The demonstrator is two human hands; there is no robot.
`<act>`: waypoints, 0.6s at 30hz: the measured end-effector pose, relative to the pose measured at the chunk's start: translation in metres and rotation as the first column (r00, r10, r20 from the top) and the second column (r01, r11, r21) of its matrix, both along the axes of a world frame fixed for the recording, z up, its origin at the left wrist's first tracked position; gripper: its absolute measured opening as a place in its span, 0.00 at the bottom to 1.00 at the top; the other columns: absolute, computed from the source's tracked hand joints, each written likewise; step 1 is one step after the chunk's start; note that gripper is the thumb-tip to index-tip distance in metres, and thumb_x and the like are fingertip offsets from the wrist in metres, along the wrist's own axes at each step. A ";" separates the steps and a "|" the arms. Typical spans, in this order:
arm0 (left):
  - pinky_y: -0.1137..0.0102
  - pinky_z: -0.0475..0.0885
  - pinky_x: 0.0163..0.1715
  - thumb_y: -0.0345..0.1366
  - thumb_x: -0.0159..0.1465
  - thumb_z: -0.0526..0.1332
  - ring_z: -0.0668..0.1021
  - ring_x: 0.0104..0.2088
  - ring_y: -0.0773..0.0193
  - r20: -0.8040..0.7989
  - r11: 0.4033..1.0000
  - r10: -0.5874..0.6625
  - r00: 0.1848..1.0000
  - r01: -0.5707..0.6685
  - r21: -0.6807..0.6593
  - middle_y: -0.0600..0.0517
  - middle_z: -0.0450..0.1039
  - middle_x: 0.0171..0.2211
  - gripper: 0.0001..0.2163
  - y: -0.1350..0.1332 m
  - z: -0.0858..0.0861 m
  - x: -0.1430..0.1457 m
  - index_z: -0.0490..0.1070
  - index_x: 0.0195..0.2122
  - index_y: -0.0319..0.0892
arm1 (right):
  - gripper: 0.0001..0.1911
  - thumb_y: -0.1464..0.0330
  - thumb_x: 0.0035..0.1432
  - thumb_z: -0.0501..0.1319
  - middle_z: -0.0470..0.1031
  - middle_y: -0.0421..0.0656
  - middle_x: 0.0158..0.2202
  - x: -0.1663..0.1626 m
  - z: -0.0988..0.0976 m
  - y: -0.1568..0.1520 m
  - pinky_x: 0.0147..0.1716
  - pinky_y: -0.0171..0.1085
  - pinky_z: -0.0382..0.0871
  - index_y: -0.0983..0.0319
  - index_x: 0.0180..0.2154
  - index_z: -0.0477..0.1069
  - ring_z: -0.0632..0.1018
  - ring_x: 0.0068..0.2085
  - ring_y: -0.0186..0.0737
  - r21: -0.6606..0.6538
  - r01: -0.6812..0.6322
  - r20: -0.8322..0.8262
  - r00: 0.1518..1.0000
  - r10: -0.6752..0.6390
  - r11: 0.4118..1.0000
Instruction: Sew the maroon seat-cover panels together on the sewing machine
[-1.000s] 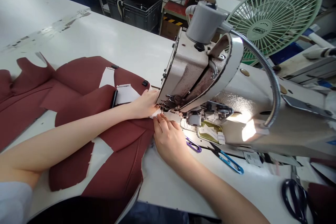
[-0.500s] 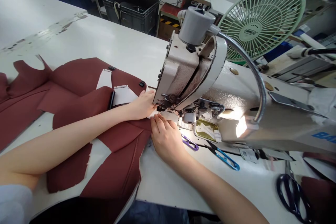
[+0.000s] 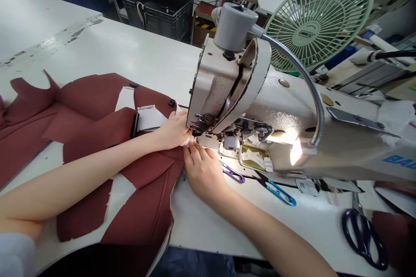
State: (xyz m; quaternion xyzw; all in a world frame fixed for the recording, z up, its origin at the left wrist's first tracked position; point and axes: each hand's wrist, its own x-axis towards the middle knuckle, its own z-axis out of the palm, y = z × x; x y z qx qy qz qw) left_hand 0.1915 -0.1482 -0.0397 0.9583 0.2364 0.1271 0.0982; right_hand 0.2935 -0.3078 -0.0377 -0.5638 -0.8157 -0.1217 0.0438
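Observation:
A large maroon fabric piece (image 3: 94, 95) with white patches spreads over the white table, its right end under the head of a sewing machine (image 3: 224, 91). My left hand (image 3: 173, 131) lies on that end, left of the needle area; its fingertips are partly hidden by the machine head. Just in front of the needle area, my right hand (image 3: 203, 169) rests with fingers stretched and close together, fingertips touching a small white piece (image 3: 187, 140) and the fabric's edge. Both hands press from above rather than grasp. The needle cannot be made out.
Right of my right hand lie purple thread snips (image 3: 233, 173), blue thread snips (image 3: 277, 191) and dark-handled scissors (image 3: 362, 236). A small tray (image 3: 245, 162) holds white labels under the machine arm. A green fan (image 3: 320, 21) stands behind, and a grey crate (image 3: 173, 19) sits beyond the table.
The whole view has shifted slightly, so the machine and fabric appear a little further left. Both hands keep nearly the same place on the fabric beside the needle area.

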 end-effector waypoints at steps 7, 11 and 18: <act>0.58 0.67 0.48 0.31 0.63 0.54 0.69 0.51 0.48 0.028 0.989 -0.103 0.994 0.099 0.112 0.42 0.72 0.44 0.10 -0.010 0.017 -0.025 0.70 0.44 0.40 | 0.23 0.75 0.64 0.50 0.67 0.65 0.59 0.004 0.002 0.002 0.46 0.48 0.68 0.79 0.58 0.66 0.71 0.58 0.57 -0.056 0.037 -0.012 0.999 -0.038 0.998; 0.61 0.66 0.46 0.26 0.61 0.55 0.70 0.52 0.52 -0.142 0.968 -0.216 0.966 0.231 0.101 0.45 0.71 0.53 0.20 -0.022 0.035 -0.052 0.67 0.54 0.43 | 0.22 0.77 0.64 0.51 0.66 0.68 0.59 0.001 0.001 -0.001 0.46 0.48 0.68 0.80 0.57 0.67 0.71 0.57 0.57 -0.037 0.036 -0.007 0.999 -0.037 0.999; 0.65 0.64 0.38 0.27 0.68 0.51 0.73 0.39 0.59 -0.222 0.942 -0.229 0.948 0.273 0.193 0.47 0.75 0.43 0.14 -0.015 0.022 -0.045 0.73 0.48 0.43 | 0.20 0.77 0.65 0.49 0.72 0.66 0.54 -0.012 -0.002 -0.015 0.38 0.47 0.70 0.79 0.54 0.70 0.73 0.54 0.55 0.006 -0.018 -0.047 0.999 0.018 1.000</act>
